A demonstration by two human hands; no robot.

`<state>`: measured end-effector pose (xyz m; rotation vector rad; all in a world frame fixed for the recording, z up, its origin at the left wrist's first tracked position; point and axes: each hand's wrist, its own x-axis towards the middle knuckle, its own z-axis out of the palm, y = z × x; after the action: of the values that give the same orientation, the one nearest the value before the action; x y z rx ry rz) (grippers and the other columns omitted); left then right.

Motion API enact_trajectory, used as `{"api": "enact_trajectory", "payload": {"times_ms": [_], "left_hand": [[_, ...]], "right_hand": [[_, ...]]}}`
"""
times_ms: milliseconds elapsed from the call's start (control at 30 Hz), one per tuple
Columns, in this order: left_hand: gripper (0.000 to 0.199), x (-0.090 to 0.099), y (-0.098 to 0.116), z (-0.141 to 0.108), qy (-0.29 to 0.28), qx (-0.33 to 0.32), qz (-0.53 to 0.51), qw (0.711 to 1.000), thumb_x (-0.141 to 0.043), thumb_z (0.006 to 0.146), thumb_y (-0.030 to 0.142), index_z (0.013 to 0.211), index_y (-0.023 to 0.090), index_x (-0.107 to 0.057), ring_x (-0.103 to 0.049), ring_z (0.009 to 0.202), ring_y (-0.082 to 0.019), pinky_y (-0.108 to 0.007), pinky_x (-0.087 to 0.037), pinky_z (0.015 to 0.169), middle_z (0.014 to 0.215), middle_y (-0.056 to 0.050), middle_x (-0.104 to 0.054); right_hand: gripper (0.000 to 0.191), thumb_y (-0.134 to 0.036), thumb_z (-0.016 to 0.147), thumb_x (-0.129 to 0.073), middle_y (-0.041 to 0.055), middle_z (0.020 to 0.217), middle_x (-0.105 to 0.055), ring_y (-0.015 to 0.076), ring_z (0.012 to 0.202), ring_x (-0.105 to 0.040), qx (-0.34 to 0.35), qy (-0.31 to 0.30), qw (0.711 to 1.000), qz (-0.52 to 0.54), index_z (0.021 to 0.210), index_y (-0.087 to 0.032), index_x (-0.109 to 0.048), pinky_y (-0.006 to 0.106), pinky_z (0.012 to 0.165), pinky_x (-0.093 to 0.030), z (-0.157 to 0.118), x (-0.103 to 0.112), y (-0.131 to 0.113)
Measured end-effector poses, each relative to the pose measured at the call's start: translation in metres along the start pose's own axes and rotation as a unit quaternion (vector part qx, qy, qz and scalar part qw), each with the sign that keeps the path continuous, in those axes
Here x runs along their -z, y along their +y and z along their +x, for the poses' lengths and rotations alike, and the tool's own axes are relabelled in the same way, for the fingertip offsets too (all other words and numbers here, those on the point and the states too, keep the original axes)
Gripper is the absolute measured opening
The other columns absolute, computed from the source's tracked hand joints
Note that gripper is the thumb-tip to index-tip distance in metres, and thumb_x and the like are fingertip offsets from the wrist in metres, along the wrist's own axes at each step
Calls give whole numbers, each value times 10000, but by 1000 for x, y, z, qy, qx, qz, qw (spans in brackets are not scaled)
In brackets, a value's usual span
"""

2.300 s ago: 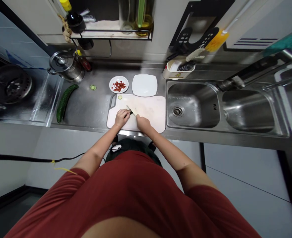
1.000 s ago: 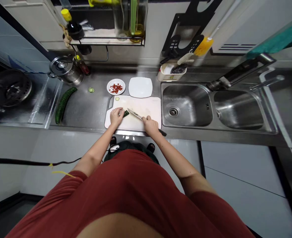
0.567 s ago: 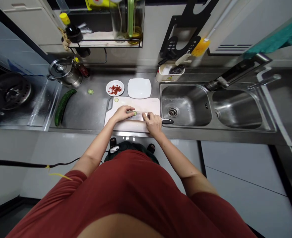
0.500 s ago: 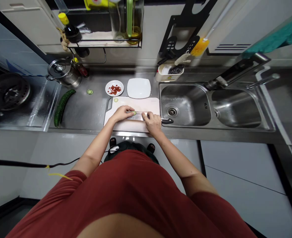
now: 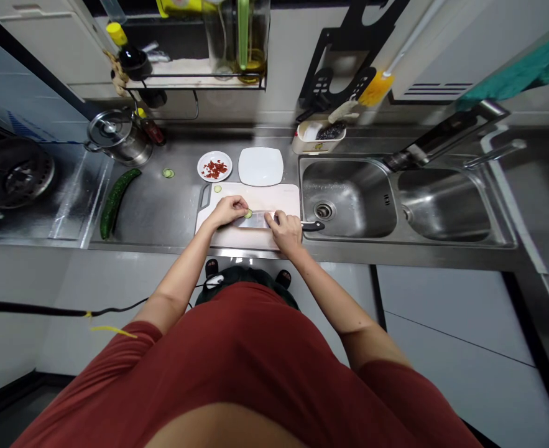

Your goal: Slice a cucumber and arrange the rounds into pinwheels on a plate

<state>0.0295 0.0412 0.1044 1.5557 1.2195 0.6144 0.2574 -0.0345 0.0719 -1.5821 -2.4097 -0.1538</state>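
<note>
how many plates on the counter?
2. A round white plate holding red pieces, and a four-sided white plate to its right, both beyond the cutting board. No others visible.

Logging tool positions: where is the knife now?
In the head view, the knife is in the right hand, blade over the cutting board, black handle reaching over the left sink basin's rim.

A stainless-steel counter (image 5: 171, 211) ran along a pale wall (image 5: 283, 93), with a double-bowl sink (image 5: 362, 211) set into its right part. Above, a white shelf (image 5: 188, 81) with a black rail hung on the wall. Pale blue facing (image 5: 41, 106) covered the left side. Light glinted off the steel and the smooth grey floor (image 5: 138, 274).
</note>
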Motion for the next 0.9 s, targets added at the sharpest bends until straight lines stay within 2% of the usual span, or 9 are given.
{"api": "enact_trajectory", "payload": {"times_ms": [167,300,400,533,733,900], "left_hand": [[294,3,-2,4,58,63,-148,985,-747,589,299,796,146,-604,-533,586,-83,-208,-406,577,655,13,-610],[333,9,-8,8,115,93,-183,972,-745,580,284,861,154,-624,-526,565,-83,-202,-386,555,607,23,-594],[357,18,-19,14,164,104,-180,964,-730,587,274,912,155,-644,-533,569,-89,-203,-382,547,617,17,-608],[349,29,-40,25,232,124,-163,951,-686,593,218,931,137,-651,-570,616,-103,-228,-439,605,692,-13,-656],[324,38,-78,46,279,180,-134,934,-651,574,175,896,138,-660,-601,643,-118,-248,-468,644,762,-39,-690],[312,45,-97,60,309,193,-24,931,-668,579,217,885,160,-682,-589,624,-118,-246,-451,639,743,-16,-682]], "right_hand": [[371,-160,948,-419,107,1119,-566,194,784,-372,0,2,1000,-1,1274,-263,-562,345,723,-222,1,1,1],[389,-154,932,-439,108,1132,-559,195,795,-375,-3,0,1000,0,1284,-270,-557,345,733,-226,-2,-4,2],[396,-152,928,-441,101,1118,-561,195,796,-382,-8,3,1000,-5,1283,-279,-561,344,737,-229,-6,-9,6],[403,-149,914,-456,97,1097,-562,194,793,-390,-19,-3,1000,3,1274,-287,-574,337,730,-239,-10,-12,11],[413,-151,882,-482,100,1102,-553,196,797,-402,-49,-23,998,16,1255,-288,-594,334,719,-247,-11,-8,16],[396,-165,880,-489,94,1095,-557,188,784,-397,-62,-23,998,14,1237,-283,-610,327,710,-237,-13,-9,19]]}}
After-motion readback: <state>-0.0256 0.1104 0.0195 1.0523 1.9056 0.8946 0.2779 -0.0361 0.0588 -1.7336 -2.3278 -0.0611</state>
